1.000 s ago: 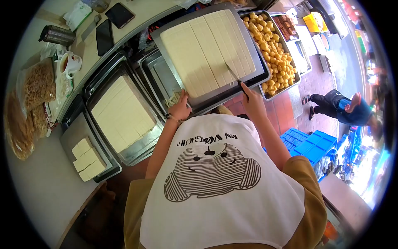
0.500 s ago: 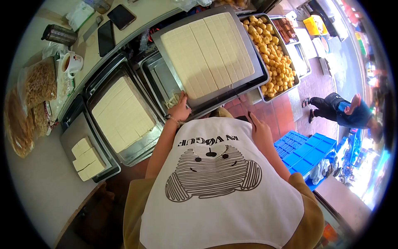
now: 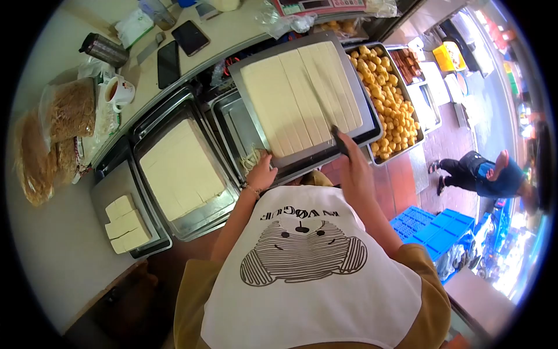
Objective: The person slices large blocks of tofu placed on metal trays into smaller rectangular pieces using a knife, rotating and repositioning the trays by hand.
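A large pale slab of tofu, scored with long lines, lies on a metal sheet over a tray. My right hand is closed round the dark handle of a knife, whose motion-blurred blade extends over the slab's right part. At the sheet's near left corner is my left hand, its fingers by the edge and beside pale trimmings in the metal tray. Whether those fingers grip anything is too small to tell.
Left are trays with a second tofu slab and smaller blocks. Golden balls fill a tray at right. Phones, a cup and a pink scale stand behind. A person is at far right, near blue crates.
My right hand drew back from the slab with the knife, then came forward over it again. My left hand stays at the corner. The whole view has shifted slightly.
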Motion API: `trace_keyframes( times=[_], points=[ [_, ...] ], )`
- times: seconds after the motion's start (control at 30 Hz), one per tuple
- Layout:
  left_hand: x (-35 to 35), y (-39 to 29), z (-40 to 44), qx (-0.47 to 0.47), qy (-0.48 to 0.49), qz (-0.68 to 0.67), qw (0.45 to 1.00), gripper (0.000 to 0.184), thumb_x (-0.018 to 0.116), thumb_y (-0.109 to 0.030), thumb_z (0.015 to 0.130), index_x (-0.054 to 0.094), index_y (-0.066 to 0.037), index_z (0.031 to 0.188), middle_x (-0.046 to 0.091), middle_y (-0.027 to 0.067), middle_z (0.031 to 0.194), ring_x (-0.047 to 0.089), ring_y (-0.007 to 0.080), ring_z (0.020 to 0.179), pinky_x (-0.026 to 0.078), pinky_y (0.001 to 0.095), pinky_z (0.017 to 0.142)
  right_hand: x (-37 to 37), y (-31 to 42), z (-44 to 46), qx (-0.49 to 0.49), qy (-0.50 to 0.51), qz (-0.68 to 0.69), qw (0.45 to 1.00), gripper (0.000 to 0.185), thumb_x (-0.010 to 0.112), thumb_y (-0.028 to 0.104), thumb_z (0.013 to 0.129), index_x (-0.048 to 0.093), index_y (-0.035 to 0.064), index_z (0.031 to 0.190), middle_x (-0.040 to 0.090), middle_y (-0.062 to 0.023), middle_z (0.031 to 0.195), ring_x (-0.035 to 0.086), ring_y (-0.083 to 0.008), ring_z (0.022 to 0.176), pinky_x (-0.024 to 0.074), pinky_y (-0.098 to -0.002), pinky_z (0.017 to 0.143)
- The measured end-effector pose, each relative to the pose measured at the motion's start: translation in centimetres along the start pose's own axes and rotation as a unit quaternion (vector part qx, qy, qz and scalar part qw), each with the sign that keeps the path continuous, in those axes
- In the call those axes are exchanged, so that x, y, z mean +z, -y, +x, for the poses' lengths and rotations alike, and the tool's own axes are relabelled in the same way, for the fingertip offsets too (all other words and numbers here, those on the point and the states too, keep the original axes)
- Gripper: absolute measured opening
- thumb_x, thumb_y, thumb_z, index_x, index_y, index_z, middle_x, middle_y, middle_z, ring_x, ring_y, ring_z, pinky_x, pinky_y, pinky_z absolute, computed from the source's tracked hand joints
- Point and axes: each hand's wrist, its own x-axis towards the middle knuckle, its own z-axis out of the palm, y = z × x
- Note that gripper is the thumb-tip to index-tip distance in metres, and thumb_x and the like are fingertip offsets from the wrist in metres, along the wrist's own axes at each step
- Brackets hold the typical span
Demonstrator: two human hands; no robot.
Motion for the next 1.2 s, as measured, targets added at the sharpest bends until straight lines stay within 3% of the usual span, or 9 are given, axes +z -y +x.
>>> trace_keyframes(
  times=[0.07, 0.13, 0.27, 0.43, 0.63, 0.73, 0.93, 1.0, 1.2],
  points=[
    [-0.2, -0.4, -0.7, -0.004, 0.015, -0.022, 1.000, 0.057, 0.053, -0.031, 0.084, 0.039, -0.005, 0.133, 0.031, 0.0154, 0.146, 0.047, 0.0323, 0.121, 0.040, 0.0390, 0.099, 2.7, 1.0, 3.2, 0.001, 0.042, 0.027, 0.999, 0.047, 0.046, 0.008, 0.087, 0.041, 0.0212, 0.132, 0.055, -0.0185, 0.112, 0.058, -0.0411, 0.089, 0.0467, -0.0465, 0.074],
    [0.1, -0.2, -1.3, -0.014, 0.027, -0.071, 0.997, 0.056, 0.053, -0.032, 0.084, 0.042, -0.004, 0.131, 0.034, 0.0181, 0.143, 0.047, 0.0325, 0.121, 0.040, 0.0382, 0.099, 5.7, 1.4, 7.2, -0.018, 0.095, 0.043, 0.994, 0.043, 0.042, 0.007, 0.089, 0.037, 0.0124, 0.132, 0.051, -0.0221, 0.119, 0.053, -0.0406, 0.103, 0.0436, -0.0429, 0.085],
    [1.0, 0.6, -1.4, -0.046, 0.080, -0.107, 0.990, 0.055, 0.053, -0.034, 0.085, 0.044, -0.002, 0.129, 0.048, 0.0207, 0.131, 0.051, 0.0325, 0.117, 0.042, 0.0366, 0.096, 13.7, 0.9, 16.4, 0.010, 0.042, 0.097, 0.994, 0.045, 0.049, 0.013, 0.088, 0.029, 0.0050, 0.128, 0.046, -0.0277, 0.117, 0.055, -0.0460, 0.092, 0.0452, -0.0505, 0.077],
    [3.0, 3.9, -1.5, -0.019, 0.085, -0.184, 0.979, 0.058, 0.054, -0.038, 0.086, 0.044, -0.002, 0.129, 0.056, 0.0195, 0.123, 0.056, 0.0305, 0.110, 0.045, 0.0353, 0.091, 19.1, 2.4, 25.1, 0.096, -0.008, 0.145, 0.985, 0.060, 0.058, 0.020, 0.083, 0.027, -0.0017, 0.130, 0.032, -0.0324, 0.132, 0.044, -0.0439, 0.115, 0.0393, -0.0453, 0.093],
    [4.0, 6.3, -1.9, -0.015, 0.021, -0.241, 0.970, 0.050, 0.054, -0.035, 0.087, 0.050, -0.001, 0.123, 0.060, 0.0185, 0.116, 0.059, 0.0297, 0.105, 0.045, 0.0361, 0.090, 18.6, 1.5, 28.1, 0.012, 0.052, 0.025, 0.998, 0.070, 0.068, 0.029, 0.076, 0.038, 0.0073, 0.136, 0.035, -0.0177, 0.140, 0.038, -0.0399, 0.124, 0.0338, -0.0413, 0.101],
    [2.5, 5.8, -0.9, -0.046, -0.050, -0.233, 0.970, 0.040, 0.054, -0.031, 0.088, 0.055, -0.002, 0.116, 0.063, 0.0181, 0.108, 0.061, 0.0316, 0.099, 0.047, 0.0376, 0.085, 17.9, -3.0, 23.0, -0.103, -0.088, 0.224, 0.965, 0.038, 0.060, 0.015, 0.082, 0.054, 0.0092, 0.119, 0.053, -0.0126, 0.121, 0.048, -0.0324, 0.114, 0.0397, -0.0355, 0.094],
    [-6.8, 2.6, 4.9, 0.008, -0.293, -0.163, 0.942, 0.019, 0.051, -0.016, 0.091, 0.062, -0.004, 0.102, 0.065, 0.0140, 0.095, 0.063, 0.0242, 0.091, 0.047, 0.0324, 0.080, 14.8, -18.2, 3.5, 0.205, -0.278, 0.241, 0.907, 0.016, 0.056, 0.010, 0.086, 0.049, 0.0041, 0.099, 0.046, -0.0044, 0.085, 0.046, -0.0154, 0.077, 0.0406, -0.0290, 0.071],
    [-11.3, 0.9, 8.9, 0.065, -0.343, -0.162, 0.923, 0.021, 0.051, -0.014, 0.091, 0.062, -0.003, 0.105, 0.064, 0.0146, 0.101, 0.061, 0.0262, 0.096, 0.046, 0.0343, 0.085, 12.9, -22.4, -1.8, 0.435, -0.190, 0.343, 0.811, 0.018, 0.053, 0.018, 0.089, 0.051, 0.0066, 0.103, 0.052, -0.0044, 0.085, 0.051, -0.0141, 0.075, 0.0431, -0.0281, 0.066],
    [-18.7, 1.6, 24.6, 0.101, -0.387, -0.005, 0.917, 0.029, 0.047, -0.021, 0.091, 0.056, -0.005, 0.114, 0.060, 0.0193, 0.111, 0.054, 0.0367, 0.105, 0.043, 0.0438, 0.091, 12.7, -22.4, -3.9, 0.513, -0.104, 0.427, 0.737, 0.029, 0.045, 0.033, 0.094, 0.050, 0.0087, 0.109, 0.061, -0.0113, 0.095, 0.062, -0.0207, 0.076, 0.0507, -0.0325, 0.059]
  ],
)
